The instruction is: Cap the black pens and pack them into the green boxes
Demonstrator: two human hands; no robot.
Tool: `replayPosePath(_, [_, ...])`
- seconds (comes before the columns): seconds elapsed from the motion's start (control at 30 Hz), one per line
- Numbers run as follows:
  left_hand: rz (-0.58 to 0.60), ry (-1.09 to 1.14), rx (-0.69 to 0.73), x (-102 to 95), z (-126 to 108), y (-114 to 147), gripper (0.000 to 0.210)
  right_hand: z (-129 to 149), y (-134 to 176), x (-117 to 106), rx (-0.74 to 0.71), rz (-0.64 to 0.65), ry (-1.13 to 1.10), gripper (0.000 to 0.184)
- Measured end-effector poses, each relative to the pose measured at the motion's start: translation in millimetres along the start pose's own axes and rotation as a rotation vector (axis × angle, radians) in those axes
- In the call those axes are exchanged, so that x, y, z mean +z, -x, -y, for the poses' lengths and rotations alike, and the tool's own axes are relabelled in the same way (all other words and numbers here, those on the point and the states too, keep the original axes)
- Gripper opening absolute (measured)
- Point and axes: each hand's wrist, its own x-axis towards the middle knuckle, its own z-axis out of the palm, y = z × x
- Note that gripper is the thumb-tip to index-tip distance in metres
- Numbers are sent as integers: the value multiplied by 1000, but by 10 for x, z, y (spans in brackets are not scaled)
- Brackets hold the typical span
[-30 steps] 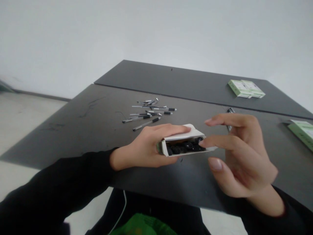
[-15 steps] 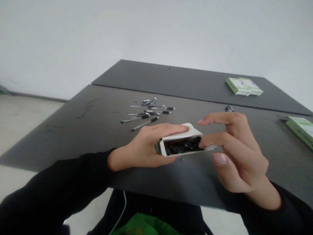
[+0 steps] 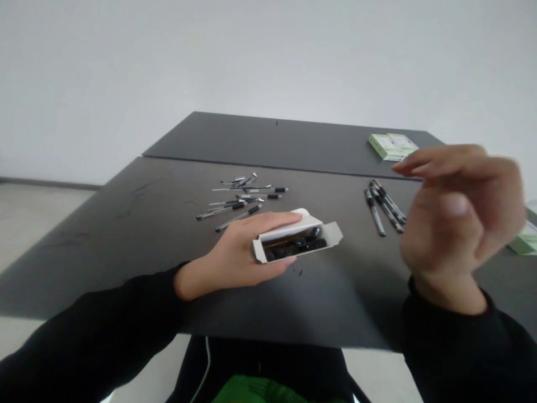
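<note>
My left hand (image 3: 241, 252) is wrapped around a small white carton (image 3: 293, 228), its open end tilted up towards me. Packed inside are several pens, of which only the dark ends (image 3: 300, 243) show. The carton's end flaps stand out at its rim. My right hand (image 3: 459, 215) is raised above the table to the right, slightly blurred, with thumb and fingers apart and nothing visible in them. Nearest to it lie several pens (image 3: 386, 208) with dark grips, side by side on the table.
Several loose pens (image 3: 229, 210) lie scattered on the dark table (image 3: 310, 302) beyond my left hand. Green-and-white boxes (image 3: 392, 146) rest on the far table section. Another green-and-white box (image 3: 526, 240) sits at the right edge, partly behind my right hand.
My right hand has moved away from the carton's opening, up and to the right, uncovering the pens on the right. The view has shifted slightly; my left hand still holds the carton.
</note>
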Motion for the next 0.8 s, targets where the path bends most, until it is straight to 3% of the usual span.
replayPosePath(0.03, [-3, -7, -13, 2, 3, 0, 56, -143, -37, -64, 107, -129, 27, 24])
replayPosePath(0.07, [-6, -11, -26, 7, 7, 1, 56, -306, -70, -128, 220, -157, 91, 22])
replayPosePath(0.1, [-12, -10, -36, 13, 13, 2, 56, -479, -97, -186, 345, -105, 193, 24])
replayPosePath(0.23, [-47, 14, -55, 42, 44, 6, 54, -1051, -111, -273, 712, 314, 669, 33])
replayPosePath(0.33, [-45, 16, -62, 51, 60, 10, 53, -1206, -52, -152, 869, 573, 748, 37])
replayPosePath(0.57, [-32, 31, -23, 50, 43, -1, 51, -1221, 81, 164, 913, 706, 820, 52])
replayPosePath(0.8, [-25, 80, -49, 66, 73, 25, 54, -1272, 160, 243, 884, 743, 785, 39])
